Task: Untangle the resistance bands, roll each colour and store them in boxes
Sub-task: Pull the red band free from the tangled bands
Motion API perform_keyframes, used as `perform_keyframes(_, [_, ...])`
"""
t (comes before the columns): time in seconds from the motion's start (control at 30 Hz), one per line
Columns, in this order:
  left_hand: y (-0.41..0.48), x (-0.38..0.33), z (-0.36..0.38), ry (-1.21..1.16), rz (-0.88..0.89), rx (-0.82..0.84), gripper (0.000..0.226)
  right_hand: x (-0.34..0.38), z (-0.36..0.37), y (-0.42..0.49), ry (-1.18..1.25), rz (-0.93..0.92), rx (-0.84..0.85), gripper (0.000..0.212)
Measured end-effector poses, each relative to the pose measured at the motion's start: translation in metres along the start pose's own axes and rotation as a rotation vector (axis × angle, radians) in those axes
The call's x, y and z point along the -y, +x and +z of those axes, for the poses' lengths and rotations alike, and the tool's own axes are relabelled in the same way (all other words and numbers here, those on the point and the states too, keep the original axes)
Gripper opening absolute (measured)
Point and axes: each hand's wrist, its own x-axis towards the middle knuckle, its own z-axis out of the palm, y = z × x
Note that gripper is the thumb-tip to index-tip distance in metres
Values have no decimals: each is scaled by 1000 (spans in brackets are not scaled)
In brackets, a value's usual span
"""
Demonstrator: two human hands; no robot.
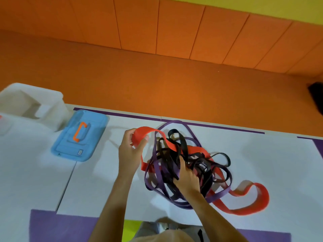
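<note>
Nearest the camera, two bare forearms are reaching out over a flat white table (262,154) with purple patches and purple tape lines.

The left hand (130,151) is gripping a wide, flat red band (141,134), thumb and fingers curled round its raised loop at the left of the tangle (174,159). The right hand (187,177) is pressing down into the middle of the tangle, its fingers curling in among the strands and gripping them; which strands, I cannot tell.

The tangle is lying at the centre of the table in three colours: red, narrower purple bands (221,192) and thin black bands (182,145), all smooth, flat strips looping over one another. How many of each is hard to count. One red loop (260,196) is trailing out flat to the near right.

To the left, one blue plastic lid (87,142) with rounded corners and an orange handle (79,132) is lying flat. Beyond it, far left, one white box (35,102) is standing open.
</note>
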Motion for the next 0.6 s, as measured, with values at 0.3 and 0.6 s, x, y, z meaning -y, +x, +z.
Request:
perform_keyframes(0.3, [19, 79, 1, 393, -144, 20, 25, -68, -53, -2, 253, 42, -240, 25])
perform_keyframes(0.6, [-5, 111, 43, 487, -237, 174, 27, -121, -40, -31, 238, 128, 129, 91])
